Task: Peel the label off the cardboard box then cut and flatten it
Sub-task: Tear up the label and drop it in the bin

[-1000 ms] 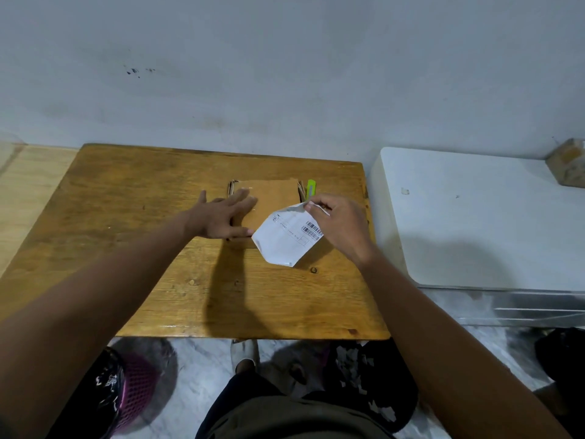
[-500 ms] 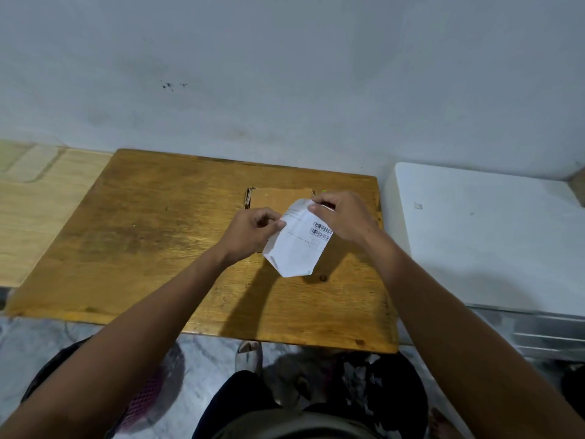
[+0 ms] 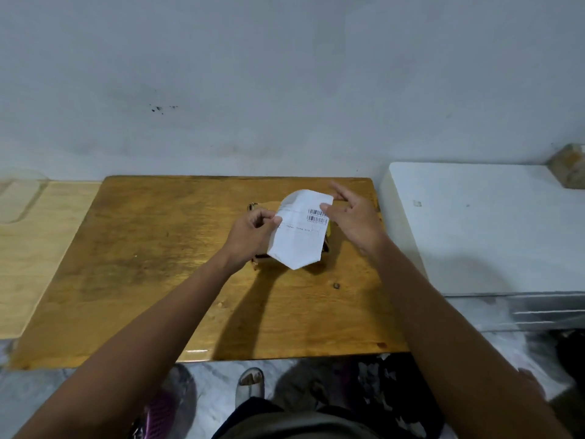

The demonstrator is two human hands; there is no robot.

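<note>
The white label [image 3: 297,242] with a barcode is off the box and held up over the table. My left hand [image 3: 250,236] pinches its left edge. My right hand [image 3: 351,217] is beside its right edge with the fingers spread, and the thumb just touches the paper near the barcode. The brown cardboard box [image 3: 269,205] lies flat on the wooden table [image 3: 142,248] beneath the label, mostly hidden by the paper and my hands. A sliver of a yellow-green tool [image 3: 329,231] shows at the box's right side.
A white block-like surface [image 3: 474,232] adjoins the table on the right, with a brownish lump [image 3: 569,166] at its far corner. A pale wooden board [image 3: 31,248] lies to the left. A pink basket [image 3: 161,410] and my foot [image 3: 250,381] are below the table's front edge.
The label went from my right hand's grip to my left hand's pinch. It rose and turned more upright, and my right fingers have spread apart.
</note>
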